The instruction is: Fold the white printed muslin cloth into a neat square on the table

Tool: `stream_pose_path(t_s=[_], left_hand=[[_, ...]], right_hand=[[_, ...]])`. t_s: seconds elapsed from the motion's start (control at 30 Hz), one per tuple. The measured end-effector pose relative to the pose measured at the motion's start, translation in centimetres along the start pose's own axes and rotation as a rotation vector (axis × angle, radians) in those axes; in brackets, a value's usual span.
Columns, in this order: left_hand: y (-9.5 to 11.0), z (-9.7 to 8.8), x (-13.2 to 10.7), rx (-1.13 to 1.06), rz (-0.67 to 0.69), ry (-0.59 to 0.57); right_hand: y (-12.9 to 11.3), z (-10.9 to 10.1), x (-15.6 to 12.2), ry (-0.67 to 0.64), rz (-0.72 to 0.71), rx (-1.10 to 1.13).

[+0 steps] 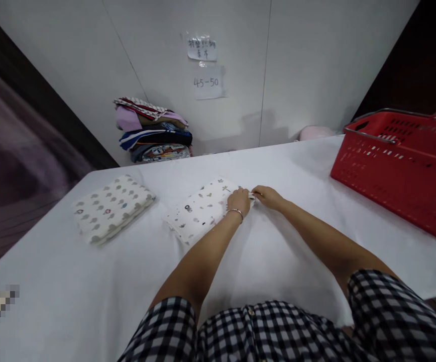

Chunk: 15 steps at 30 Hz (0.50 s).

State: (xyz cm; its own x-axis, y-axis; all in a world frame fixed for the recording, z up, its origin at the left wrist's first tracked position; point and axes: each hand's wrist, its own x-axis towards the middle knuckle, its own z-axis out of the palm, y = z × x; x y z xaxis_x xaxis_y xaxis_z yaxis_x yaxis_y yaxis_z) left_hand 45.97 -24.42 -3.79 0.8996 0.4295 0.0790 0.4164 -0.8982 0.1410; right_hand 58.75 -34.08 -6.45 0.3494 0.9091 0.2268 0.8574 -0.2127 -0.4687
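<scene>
A folded white cloth (pixel 199 206) with small printed motifs lies in the middle of the table. My left hand (pixel 239 201), with a bracelet at the wrist, rests on its right end, fingers curled down onto the fabric. Just beside it, my right hand (pixel 268 197) pinches the cloth's right edge, where the layers show. The fingertips of the left hand are partly hidden, and my left forearm covers the near side of the cloth. Farther left lies another folded cloth (pixel 112 208), cream with a grey leaf-like print, untouched by either hand.
A red plastic basket (pixel 399 171) with a metal handle stands on the right of the white-covered table (pixel 286 271). Behind the table's far edge rises a pile of folded textiles (pixel 153 133). Two paper signs (pixel 208 83) are taped to the wall.
</scene>
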Motion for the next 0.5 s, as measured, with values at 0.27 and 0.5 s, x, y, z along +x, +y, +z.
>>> stream_pose_path(t_s=[0.27,0.5], left_hand=[[0.3,0.5,0.0,0.000,0.059,0.094],[0.3,0.2,-0.1,0.013,0.199,0.118]], right_hand=[[0.3,0.6,-0.2,0.006,0.074,0.222],[0.2,1.2,-0.3,0.045,0.110,0.210]])
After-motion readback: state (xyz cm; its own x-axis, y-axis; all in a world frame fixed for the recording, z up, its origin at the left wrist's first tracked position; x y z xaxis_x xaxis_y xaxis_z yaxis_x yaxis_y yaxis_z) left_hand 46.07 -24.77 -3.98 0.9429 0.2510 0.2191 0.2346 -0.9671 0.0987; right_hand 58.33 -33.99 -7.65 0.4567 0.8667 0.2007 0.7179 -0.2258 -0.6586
